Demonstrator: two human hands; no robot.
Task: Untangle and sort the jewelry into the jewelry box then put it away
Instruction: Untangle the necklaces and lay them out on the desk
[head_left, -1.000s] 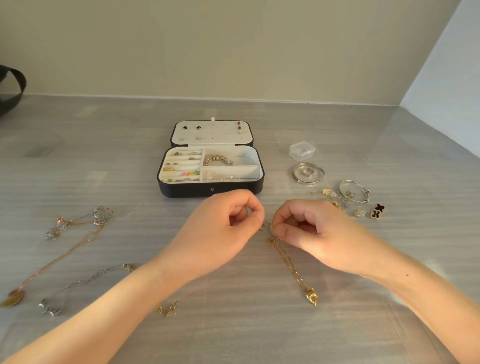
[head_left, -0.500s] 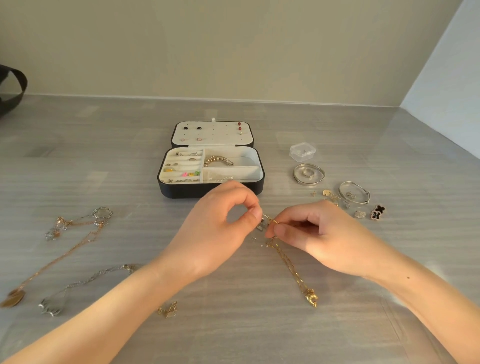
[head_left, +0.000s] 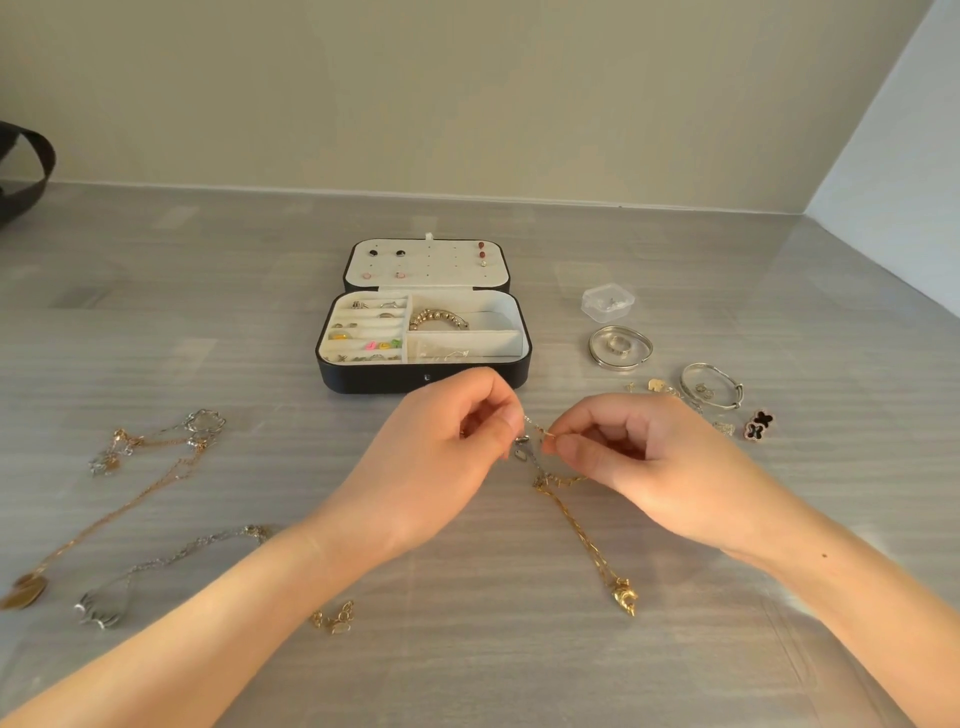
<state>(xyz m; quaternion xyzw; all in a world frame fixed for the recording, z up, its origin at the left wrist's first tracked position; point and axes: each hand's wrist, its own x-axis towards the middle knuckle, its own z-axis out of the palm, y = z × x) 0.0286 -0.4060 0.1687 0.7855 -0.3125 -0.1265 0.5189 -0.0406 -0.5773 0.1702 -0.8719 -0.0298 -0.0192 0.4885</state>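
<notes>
A black jewelry box (head_left: 363, 382) with a cream lining lies open at the table's middle, with rings, a beaded bracelet and earrings inside. Just in front of it my left hand (head_left: 441, 467) and my right hand (head_left: 639, 462) each pinch one end of a tangled knot of fine chains (head_left: 535, 441), held slightly above the table. From the knot a gold necklace (head_left: 587, 540) trails toward me and ends in a gold pendant (head_left: 623, 597). Small silver charms dangle between my fingertips.
Left of my arms lie a rose-gold necklace (head_left: 130, 499), a silver necklace (head_left: 171, 558) and a short gold chain (head_left: 335, 618). To the right sit a small clear plastic box (head_left: 608, 301), two silver bangles (head_left: 621, 347), loose charms and a black clover piece (head_left: 759, 426). A dark strap (head_left: 31, 171) lies far left.
My hands have drawn slightly apart, and the knot with its silver charms now shows between the fingertips. The gold necklace's upper part has shifted a little.
</notes>
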